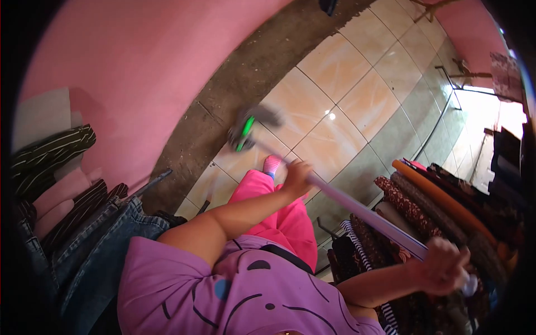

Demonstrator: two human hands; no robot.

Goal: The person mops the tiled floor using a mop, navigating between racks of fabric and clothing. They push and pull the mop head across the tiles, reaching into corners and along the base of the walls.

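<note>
Gleaming beige floor tiles [340, 67] abut matte pink wall [128, 67]; left hand [296, 177], right hand [444, 268] clench long pale mop handle [357, 208].

One long-handled mop [357, 207], two hands (left hand [296, 177], right hand [444, 265]), one pink-socked foot [272, 164], one orange fabric roll [441, 195]

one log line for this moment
left hand: holds broom handle midway | right hand: holds its top end | broom head: blurred, at floor by wall
</note>
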